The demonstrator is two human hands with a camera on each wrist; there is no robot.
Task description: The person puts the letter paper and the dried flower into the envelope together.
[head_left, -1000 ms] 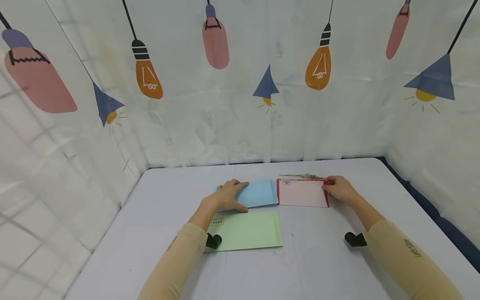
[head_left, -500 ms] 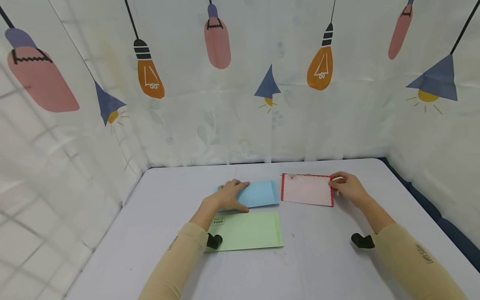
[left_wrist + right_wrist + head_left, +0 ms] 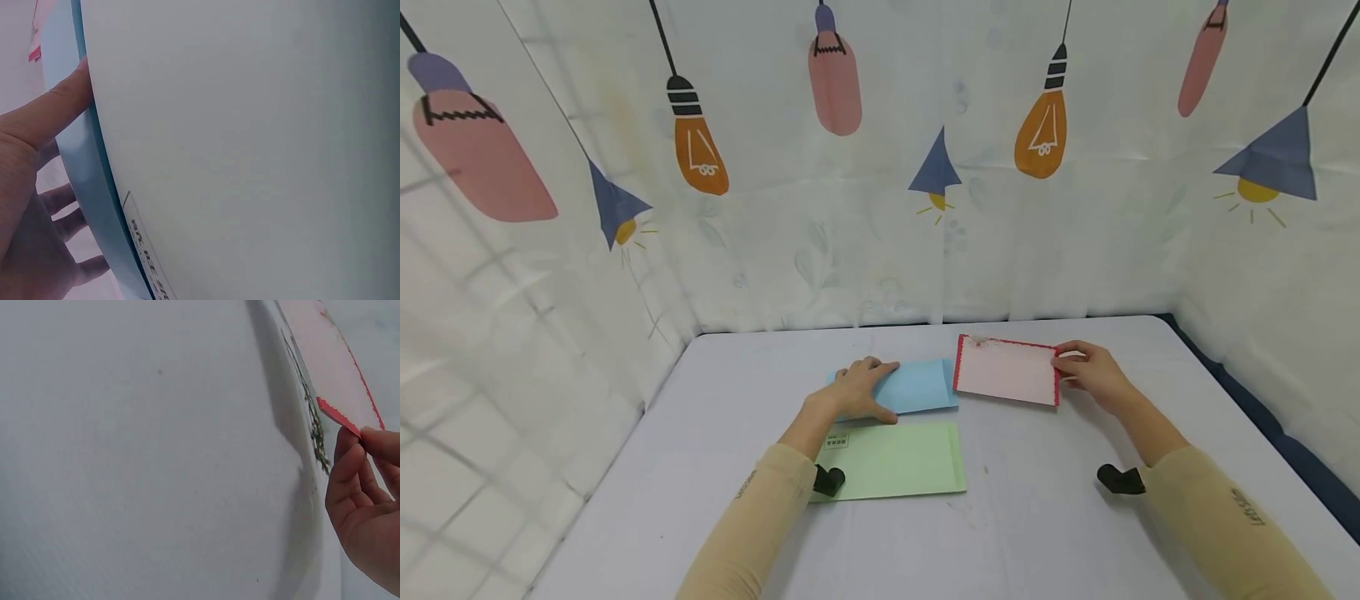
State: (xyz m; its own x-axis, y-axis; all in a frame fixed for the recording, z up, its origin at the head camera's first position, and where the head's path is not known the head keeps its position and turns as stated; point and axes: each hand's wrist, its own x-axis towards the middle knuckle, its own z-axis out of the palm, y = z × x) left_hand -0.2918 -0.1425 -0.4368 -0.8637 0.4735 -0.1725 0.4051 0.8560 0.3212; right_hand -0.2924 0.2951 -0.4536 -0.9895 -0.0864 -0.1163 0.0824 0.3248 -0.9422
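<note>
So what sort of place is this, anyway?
Probably a screened-off indoor workspace: a light-blue envelope and a light-green envelope lie on a white table, before a lamp-print backdrop.

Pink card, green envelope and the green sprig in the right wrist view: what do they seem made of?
Pink card: probably stiff matte paper; pinched by the right hand, it barely bends.
Green envelope: smooth matte paper, most likely, given its straight edges and printed box.
Sprig: dried plant or plastic, unclear which; thin stalks and green tufts show.
</note>
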